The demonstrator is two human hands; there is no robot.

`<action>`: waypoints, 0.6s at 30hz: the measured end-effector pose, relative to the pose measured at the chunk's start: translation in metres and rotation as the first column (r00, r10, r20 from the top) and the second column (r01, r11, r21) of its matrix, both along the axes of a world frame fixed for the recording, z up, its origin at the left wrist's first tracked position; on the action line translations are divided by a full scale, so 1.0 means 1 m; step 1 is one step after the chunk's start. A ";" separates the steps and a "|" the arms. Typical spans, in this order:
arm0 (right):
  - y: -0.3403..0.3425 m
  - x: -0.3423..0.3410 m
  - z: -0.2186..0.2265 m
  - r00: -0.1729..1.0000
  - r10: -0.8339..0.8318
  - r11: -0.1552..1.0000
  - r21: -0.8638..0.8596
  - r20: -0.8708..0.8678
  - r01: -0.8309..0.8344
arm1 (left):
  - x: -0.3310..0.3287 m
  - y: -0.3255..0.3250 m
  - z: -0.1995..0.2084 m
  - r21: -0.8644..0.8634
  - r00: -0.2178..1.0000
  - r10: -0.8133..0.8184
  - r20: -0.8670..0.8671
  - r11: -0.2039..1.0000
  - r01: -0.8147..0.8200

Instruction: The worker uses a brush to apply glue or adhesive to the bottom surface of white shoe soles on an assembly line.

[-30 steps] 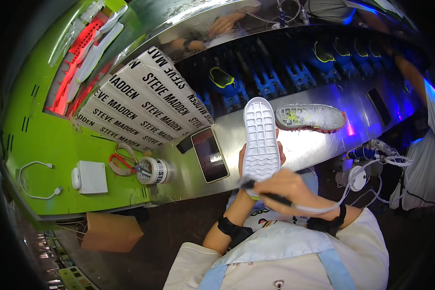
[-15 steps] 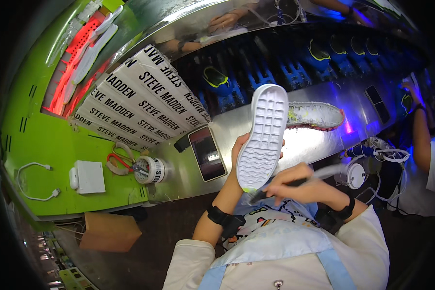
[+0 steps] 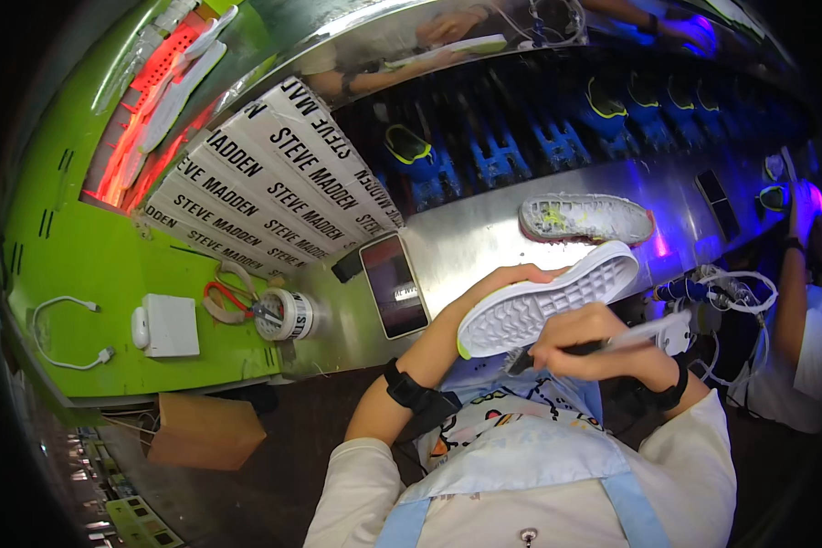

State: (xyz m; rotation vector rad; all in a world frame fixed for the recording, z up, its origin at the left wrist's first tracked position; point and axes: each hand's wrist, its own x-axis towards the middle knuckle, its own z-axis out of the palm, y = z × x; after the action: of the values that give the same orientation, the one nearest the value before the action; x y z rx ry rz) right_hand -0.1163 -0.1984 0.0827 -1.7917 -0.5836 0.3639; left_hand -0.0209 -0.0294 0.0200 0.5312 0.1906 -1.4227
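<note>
A white shoe sole with a chunky tread and a small yellow-green patch at its near end lies tilted in my left hand, whose fingers are closed along its far side. Gripped in my right hand is a brush with dark bristles and a pale handle. The bristles are close to the sole's near end and lower edge; whether they touch it I cannot tell. Beyond the sole, a grey shoe upper with yellow-green marks rests on its side on the metal bench.
At left are a phone, a paper-wrapped board, a tub with scissors, a white case and a cable. Blue holders line the back. A dark phone and a co-worker's arm are at right.
The sole has swung from nearly upright to slanting right and lower, uncovering the grey upper. My right hand and brush have shifted slightly right. The co-worker's hand has moved.
</note>
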 end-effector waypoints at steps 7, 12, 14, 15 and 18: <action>-0.033 -0.008 -0.019 0.998 0.005 0.988 -0.152 0.055 0.003 | 0.007 0.004 0.025 0.239 0.937 -0.166 0.308 0.967 0.093; -0.032 -0.016 -0.026 0.970 -0.218 0.976 0.044 0.110 0.214 | 0.011 0.007 0.017 0.208 0.970 -0.056 0.235 0.978 0.006; -0.045 -0.020 -0.028 0.980 -0.180 0.982 -0.041 0.080 0.183 | 0.016 0.008 0.015 0.361 0.813 -0.263 0.519 0.930 0.070; -0.049 -0.022 -0.024 0.947 -0.281 0.955 0.047 -0.159 0.291 | 0.017 0.010 0.008 0.368 0.861 -0.242 0.447 0.927 0.070; -0.045 -0.020 -0.024 0.919 -0.374 0.903 0.175 -0.128 0.392 | 0.010 0.009 0.022 0.249 0.904 -0.116 0.411 0.968 0.011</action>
State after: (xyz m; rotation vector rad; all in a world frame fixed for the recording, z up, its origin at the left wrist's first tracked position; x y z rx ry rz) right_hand -0.1367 -0.2432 0.0590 -1.6404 -0.1836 0.1099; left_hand -0.0106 -0.0204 0.0424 1.0434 -0.0047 -1.3195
